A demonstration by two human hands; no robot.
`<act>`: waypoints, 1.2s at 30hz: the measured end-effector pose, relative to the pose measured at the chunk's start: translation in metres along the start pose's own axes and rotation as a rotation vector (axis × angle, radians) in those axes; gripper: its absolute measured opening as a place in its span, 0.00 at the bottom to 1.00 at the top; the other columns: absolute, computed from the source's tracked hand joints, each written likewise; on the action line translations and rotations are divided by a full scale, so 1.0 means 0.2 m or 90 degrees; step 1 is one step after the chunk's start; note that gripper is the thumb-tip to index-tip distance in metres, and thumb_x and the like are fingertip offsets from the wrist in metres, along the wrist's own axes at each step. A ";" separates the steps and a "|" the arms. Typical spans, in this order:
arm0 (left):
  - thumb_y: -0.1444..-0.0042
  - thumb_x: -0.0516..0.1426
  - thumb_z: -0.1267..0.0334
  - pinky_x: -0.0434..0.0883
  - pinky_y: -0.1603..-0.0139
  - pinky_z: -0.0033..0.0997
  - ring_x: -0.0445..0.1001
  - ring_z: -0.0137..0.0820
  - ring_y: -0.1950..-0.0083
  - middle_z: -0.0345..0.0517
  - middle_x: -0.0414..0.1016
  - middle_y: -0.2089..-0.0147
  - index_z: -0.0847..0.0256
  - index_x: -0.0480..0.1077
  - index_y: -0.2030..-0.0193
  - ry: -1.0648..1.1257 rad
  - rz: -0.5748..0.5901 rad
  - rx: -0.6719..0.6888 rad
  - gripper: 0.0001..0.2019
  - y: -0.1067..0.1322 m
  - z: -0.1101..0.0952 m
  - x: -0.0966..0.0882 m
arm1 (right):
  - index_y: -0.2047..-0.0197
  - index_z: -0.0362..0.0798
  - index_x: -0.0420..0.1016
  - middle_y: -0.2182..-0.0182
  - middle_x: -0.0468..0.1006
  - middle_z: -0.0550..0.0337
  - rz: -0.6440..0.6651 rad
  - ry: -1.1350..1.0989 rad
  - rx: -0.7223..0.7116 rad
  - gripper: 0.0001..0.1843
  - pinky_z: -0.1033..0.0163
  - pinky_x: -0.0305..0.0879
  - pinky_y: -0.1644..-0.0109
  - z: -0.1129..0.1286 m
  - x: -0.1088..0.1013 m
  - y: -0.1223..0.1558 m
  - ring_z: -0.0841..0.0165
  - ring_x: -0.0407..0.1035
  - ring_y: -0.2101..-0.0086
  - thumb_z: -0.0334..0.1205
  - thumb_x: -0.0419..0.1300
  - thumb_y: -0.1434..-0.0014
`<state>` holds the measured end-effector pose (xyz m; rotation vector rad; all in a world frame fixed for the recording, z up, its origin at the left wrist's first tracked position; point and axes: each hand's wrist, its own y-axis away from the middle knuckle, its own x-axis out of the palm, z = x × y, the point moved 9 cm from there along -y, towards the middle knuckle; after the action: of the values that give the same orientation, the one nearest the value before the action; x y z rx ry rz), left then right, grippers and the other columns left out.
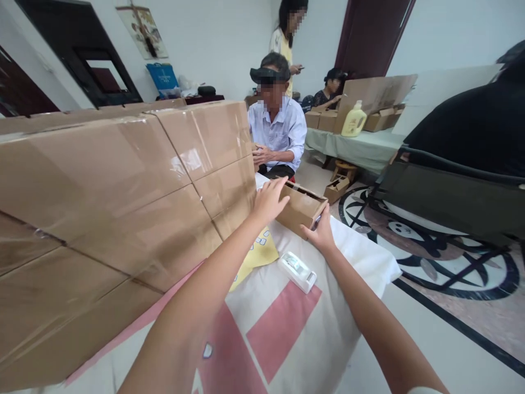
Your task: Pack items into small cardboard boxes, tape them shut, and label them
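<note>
A small open cardboard box [298,209] lies on the cloth-covered table [287,323] past the big cartons. My left hand [268,200] reaches over its near left corner with fingers stretched out and spread, resting on or just above the flap. My right hand [320,232] is closed on the box's right end, thumb beneath and fingers round the corner. A white tape dispenser [297,271] sits on the cloth just below my right wrist.
A tall stack of taped brown cartons [115,208] fills the left. A yellow sheet [258,254] lies by them. A seated person in a white shirt [279,134] faces me; others stand and sit behind. A yellow bottle [354,120] stands on a far table. A dark chair [451,186] is at right.
</note>
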<state>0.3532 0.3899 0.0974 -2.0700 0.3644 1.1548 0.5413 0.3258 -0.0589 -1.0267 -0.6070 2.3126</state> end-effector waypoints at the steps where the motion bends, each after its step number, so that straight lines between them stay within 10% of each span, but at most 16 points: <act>1: 0.37 0.58 0.63 0.62 0.29 0.54 0.61 0.48 0.26 0.48 0.66 0.27 0.52 0.58 0.26 -0.008 0.018 -0.001 0.32 -0.09 0.00 0.05 | 0.21 0.40 0.24 0.27 0.45 0.29 0.010 -0.014 -0.001 0.72 0.33 0.55 0.30 -0.01 0.01 0.00 0.38 0.46 0.29 0.71 0.64 0.47; 9: 0.36 0.55 0.64 0.56 0.27 0.49 0.69 0.42 0.30 0.47 0.76 0.34 0.51 0.52 0.24 0.003 0.153 -0.026 0.34 -0.18 0.08 0.27 | 0.21 0.45 0.23 0.26 0.45 0.33 0.047 -0.093 0.021 0.73 0.32 0.59 0.33 -0.06 0.05 -0.03 0.38 0.47 0.29 0.68 0.68 0.48; 19: 0.45 0.64 0.55 0.54 0.30 0.61 0.69 0.52 0.34 0.52 0.79 0.42 0.52 0.68 0.38 0.053 0.074 -0.080 0.27 -0.19 0.15 0.21 | 0.21 0.45 0.23 0.30 0.51 0.33 0.064 -0.141 0.051 0.75 0.36 0.67 0.37 -0.08 0.07 -0.03 0.39 0.51 0.31 0.66 0.70 0.51; 36: 0.41 0.61 0.62 0.74 0.47 0.37 0.82 0.36 0.53 0.44 0.84 0.58 0.56 0.76 0.49 0.320 0.020 0.001 0.13 -0.36 0.14 0.24 | 0.21 0.43 0.25 0.30 0.52 0.32 0.076 -0.175 0.055 0.75 0.40 0.69 0.39 -0.08 0.08 -0.04 0.39 0.54 0.33 0.65 0.70 0.51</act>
<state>0.4027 0.4635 0.0810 -2.3451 0.6339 0.6346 0.5474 0.3449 -0.0720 -0.7293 -0.5574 2.5852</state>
